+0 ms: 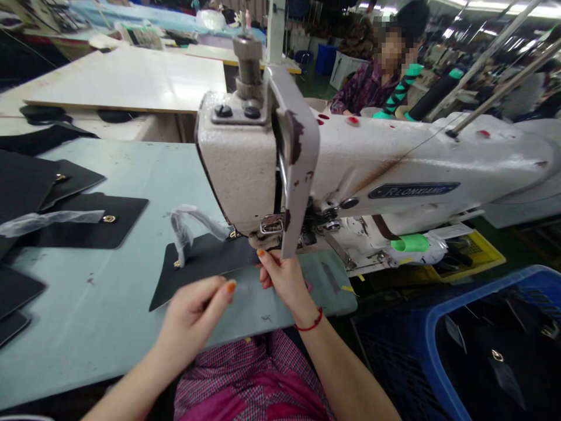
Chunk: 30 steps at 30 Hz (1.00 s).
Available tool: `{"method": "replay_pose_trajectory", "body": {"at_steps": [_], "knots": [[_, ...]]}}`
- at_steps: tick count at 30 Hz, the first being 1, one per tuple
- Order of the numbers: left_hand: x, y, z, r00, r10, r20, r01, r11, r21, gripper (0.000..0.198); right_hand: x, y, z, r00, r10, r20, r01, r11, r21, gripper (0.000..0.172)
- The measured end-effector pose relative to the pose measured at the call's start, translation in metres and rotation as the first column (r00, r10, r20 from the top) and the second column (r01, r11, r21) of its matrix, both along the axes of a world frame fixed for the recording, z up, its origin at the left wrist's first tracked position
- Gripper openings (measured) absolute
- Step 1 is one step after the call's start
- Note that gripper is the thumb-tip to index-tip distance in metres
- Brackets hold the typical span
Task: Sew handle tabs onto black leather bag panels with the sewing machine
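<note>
A flat black panel [205, 255] lies on the pale green table, its right end beneath the head of a white sewing machine [239, 169]. A handle wrapped in clear plastic [182, 225] arches over the panel, with gold-coloured metal fittings at its ends. My left hand [193, 316] is closed just in front of the panel's near edge, thumb against curled fingers. My right hand [283, 278], with a red string bracelet at the wrist, is closed beside the needle area, fingers curled at the panel's right end. Whatever either hand may hold is too small or hidden to make out.
More black panels [127, 216] lie at the left of the table [96, 327]. A blue plastic basket [432, 345] holding black pieces stands at lower right, near a yellow crate [486, 254]. Thread cones [433, 96] rise behind the machine. Another person [363, 88] sits beyond.
</note>
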State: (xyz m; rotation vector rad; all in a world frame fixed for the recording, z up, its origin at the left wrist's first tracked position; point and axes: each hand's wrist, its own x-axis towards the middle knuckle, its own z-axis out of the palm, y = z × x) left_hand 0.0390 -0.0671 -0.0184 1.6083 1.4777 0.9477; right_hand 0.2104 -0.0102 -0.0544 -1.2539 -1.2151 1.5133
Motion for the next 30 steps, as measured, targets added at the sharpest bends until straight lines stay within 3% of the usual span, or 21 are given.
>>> {"method": "replay_pose_trajectory", "body": {"at_steps": [1, 2, 4, 6, 7, 11, 16, 19, 24, 30], "knots": [[0.013, -0.01, -0.012, 0.979, -0.003, 0.206, 0.032, 0.99, -0.137, 0.044, 0.0, 0.0, 0.0, 1.0, 0.002, 0.0, -0.002, 1.0, 0.012, 0.053], [0.025, -0.016, -0.024, 0.91, 0.074, 0.408, 0.044, 0.961, -0.273, 0.038, 0.0, 0.0, 0.0, 1.0, 0.001, 0.003, -0.001, 1.0, 0.022, 0.052], [0.043, -0.012, -0.044, 0.678, 0.268, 0.684, 0.066, 0.905, -0.42, 0.035, 0.0, -0.001, 0.0, 1.0, -0.008, 0.015, 0.008, 0.999, 0.037, 0.052], [0.053, 0.004, -0.055, 0.476, 0.376, 0.795, 0.062, 0.887, -0.457, 0.043, 0.0, -0.001, 0.0, 1.0, -0.017, 0.021, 0.016, 0.999, 0.049, 0.051], [0.054, 0.013, -0.057, 0.419, 0.404, 0.813, 0.045, 0.885, -0.464, 0.043, 0.0, -0.002, 0.0, 1.0, -0.015, 0.018, 0.014, 0.999, 0.051, 0.051], [0.052, 0.039, -0.052, 0.341, 0.486, 0.804, -0.003, 0.856, -0.516, 0.047, -0.001, -0.006, -0.004, 0.997, -0.01, -0.077, 0.009, 1.0, -0.014, 0.05], [0.053, 0.04, -0.05, 0.301, 0.452, 0.839, 0.226, 0.821, -0.524, 0.057, -0.006, -0.012, -0.007, 0.962, -0.061, -0.266, 0.021, 0.989, -0.149, 0.046], [0.051, 0.039, -0.05, 0.348, 0.457, 0.818, 0.134, 0.84, -0.526, 0.053, -0.006, -0.011, -0.006, 0.977, -0.057, -0.203, 0.044, 0.997, -0.067, 0.047], [0.041, 0.039, -0.05, 0.607, 0.466, 0.643, -0.085, 0.843, -0.532, 0.04, 0.001, -0.007, -0.002, 0.998, -0.021, 0.061, 0.013, 0.991, 0.131, 0.041], [0.038, 0.04, -0.052, 0.681, 0.404, 0.61, -0.055, 0.86, -0.508, 0.041, 0.004, -0.007, 0.001, 0.977, -0.038, 0.211, -0.004, 0.981, 0.193, 0.037]]}}
